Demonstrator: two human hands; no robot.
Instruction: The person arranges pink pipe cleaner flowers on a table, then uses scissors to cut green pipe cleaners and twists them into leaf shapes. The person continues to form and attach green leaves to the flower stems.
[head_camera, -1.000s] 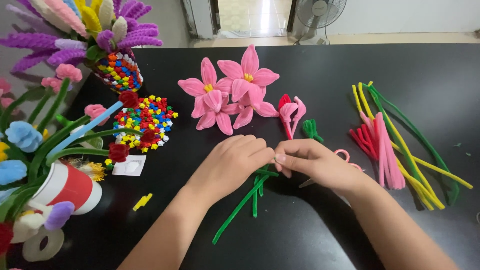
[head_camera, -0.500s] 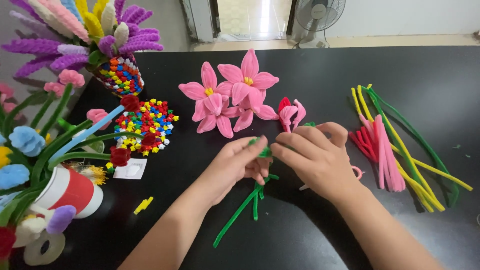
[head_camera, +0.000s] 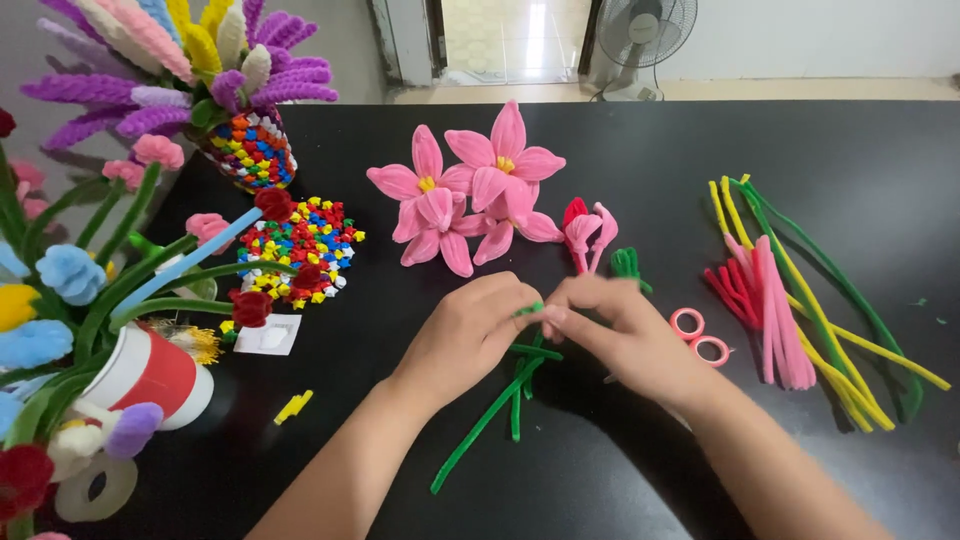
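Both hands, left hand (head_camera: 470, 330) and right hand (head_camera: 625, 330), pinch the green pipe cleaners (head_camera: 500, 405) closed-gripped above the tabletop (head_camera: 600, 470), steadying the stems for twisting.

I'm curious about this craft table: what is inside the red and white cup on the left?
The red and white cup holds fuzzy flowers on green stems, blue, yellow and red ones. Its inside is hidden, so what anchors the stems cannot be seen.

Pink pipe-cleaner flowers (head_camera: 470, 195), tape rolls (head_camera: 699, 336), fan (head_camera: 640, 40), red cup (head_camera: 150, 375).
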